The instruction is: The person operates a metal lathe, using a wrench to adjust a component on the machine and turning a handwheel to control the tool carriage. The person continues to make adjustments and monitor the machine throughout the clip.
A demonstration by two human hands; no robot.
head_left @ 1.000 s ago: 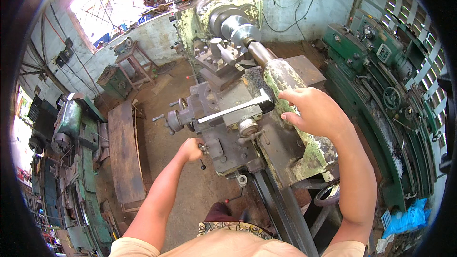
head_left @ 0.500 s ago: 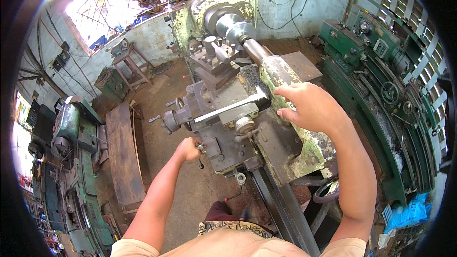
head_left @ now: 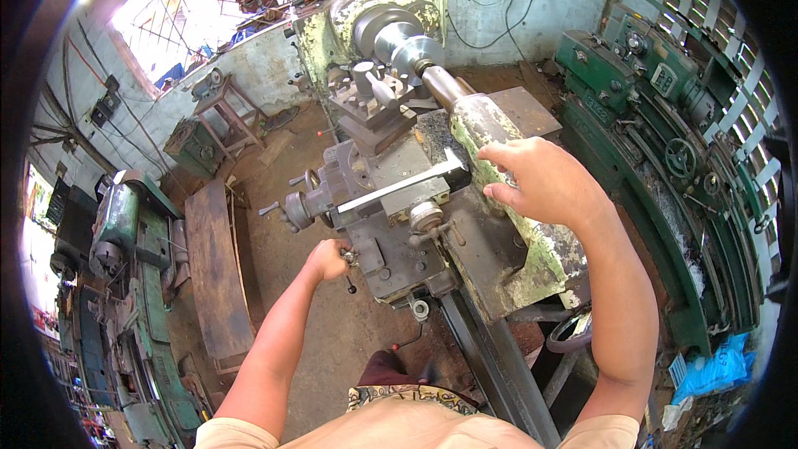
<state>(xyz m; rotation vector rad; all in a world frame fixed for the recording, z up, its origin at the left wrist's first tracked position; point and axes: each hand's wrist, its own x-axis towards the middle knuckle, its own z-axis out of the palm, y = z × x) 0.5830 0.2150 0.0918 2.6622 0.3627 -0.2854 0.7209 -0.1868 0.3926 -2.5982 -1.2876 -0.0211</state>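
Observation:
My left hand (head_left: 331, 259) is closed around a handle at the left front of the lathe carriage (head_left: 395, 262); its fingers mostly hide the grip. A short black-knobbed lever (head_left: 352, 284) hangs just below that hand. My right hand (head_left: 540, 179) rests over the worn, pale-green tailstock (head_left: 489, 122), thumb and fingers apart, holding nothing. Between the hands, a silver vernier caliper (head_left: 395, 186) lies across the machine. Farther off, a shiny round metal workpiece (head_left: 416, 56) sits at the chuck (head_left: 384, 27), with the tailstock quill (head_left: 440, 86) reaching toward it. Nearer the chuck stands the tool post (head_left: 371, 87).
A green lathe (head_left: 657, 150) runs along the right wall, with a blue plastic bag (head_left: 719, 368) by its near end. More green machinery (head_left: 125, 241) stands at left beside a brown wooden bench (head_left: 218, 270). A handwheel (head_left: 572, 333) sits under my right forearm.

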